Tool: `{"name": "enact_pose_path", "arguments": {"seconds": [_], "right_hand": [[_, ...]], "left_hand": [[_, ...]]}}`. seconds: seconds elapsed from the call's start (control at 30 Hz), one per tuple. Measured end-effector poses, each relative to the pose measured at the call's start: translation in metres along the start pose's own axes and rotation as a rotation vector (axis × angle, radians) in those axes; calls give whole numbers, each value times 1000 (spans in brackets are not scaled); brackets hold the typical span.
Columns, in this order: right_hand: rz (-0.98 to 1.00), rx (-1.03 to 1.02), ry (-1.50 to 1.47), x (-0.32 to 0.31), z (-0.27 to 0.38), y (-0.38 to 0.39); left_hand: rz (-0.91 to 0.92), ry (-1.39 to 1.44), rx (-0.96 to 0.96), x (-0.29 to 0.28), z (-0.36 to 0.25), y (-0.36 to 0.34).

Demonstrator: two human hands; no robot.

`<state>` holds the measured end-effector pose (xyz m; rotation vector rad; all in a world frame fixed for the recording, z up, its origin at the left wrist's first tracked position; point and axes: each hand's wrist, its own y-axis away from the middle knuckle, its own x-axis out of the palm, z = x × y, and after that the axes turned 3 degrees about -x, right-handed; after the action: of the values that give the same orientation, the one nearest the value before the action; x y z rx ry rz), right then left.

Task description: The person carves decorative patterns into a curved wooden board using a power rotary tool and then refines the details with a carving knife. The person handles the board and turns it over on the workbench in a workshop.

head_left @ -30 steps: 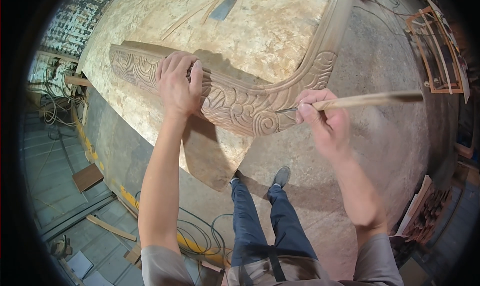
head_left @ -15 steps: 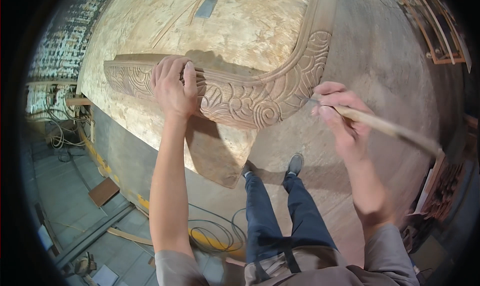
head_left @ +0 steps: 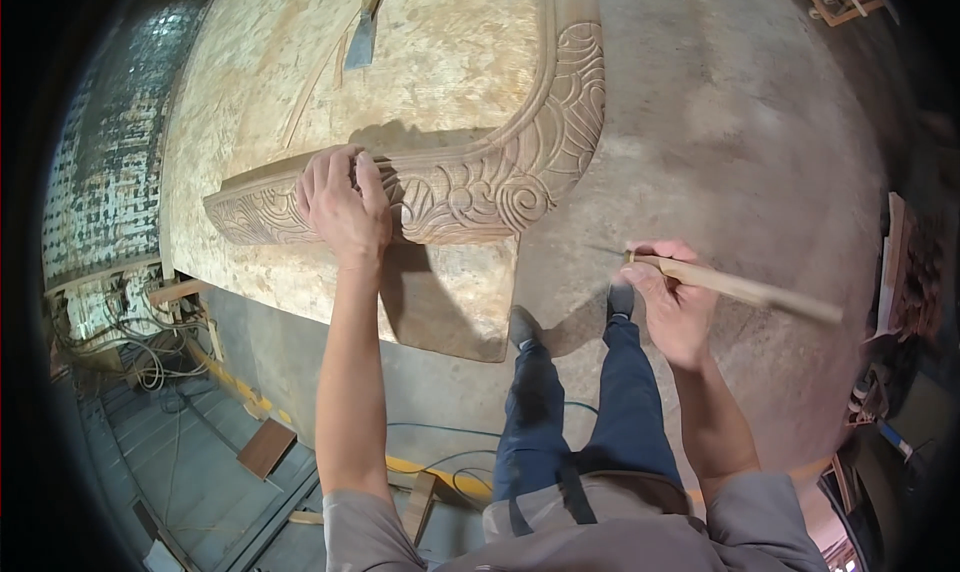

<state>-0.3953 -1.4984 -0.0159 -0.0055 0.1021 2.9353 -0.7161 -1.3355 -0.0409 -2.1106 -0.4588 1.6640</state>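
A curved wooden piece [head_left: 470,194], carved with scrolls and wavy lines, lies along the near edge of a pale wooden tabletop [head_left: 460,297]. My left hand [head_left: 345,200] is closed over its straight left part, fingers curled across the upper edge. In my right hand [head_left: 678,312] is a carving chisel [head_left: 760,292]. Its long wooden handle points out to the right, while the thin metal end shows past my fingertips on the left. The chisel is apart from the carving, right of the bend and over the floor. My palm hides part of the handle.
A flat-bladed tool with a wooden handle [head_left: 362,40] and a thin wood strip lie farther back on the tabletop. Cables [head_left: 140,347] hang at the left. A brown board [head_left: 266,448] rests at lower left. Stacked wood [head_left: 905,282] stands at the right.
My right hand has drawn the chisel away from the carving, toward me. The whole view has shifted, so the carving appears farther left. My left hand keeps its hold.
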Motion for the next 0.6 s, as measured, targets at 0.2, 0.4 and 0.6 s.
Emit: {"name": "enact_pose_path", "arguments": {"seconds": [0.2, 0.4, 0.6], "right_hand": [[-84, -101, -28, 8, 12, 20], [-30, -155, 18, -14, 36, 50], [180, -224, 118, -78, 59, 60]], "left_hand": [[-3, 121, 297, -19, -1, 0], [14, 142, 270, -15, 9, -5], [23, 59, 263, -22, 19, -9]]}}
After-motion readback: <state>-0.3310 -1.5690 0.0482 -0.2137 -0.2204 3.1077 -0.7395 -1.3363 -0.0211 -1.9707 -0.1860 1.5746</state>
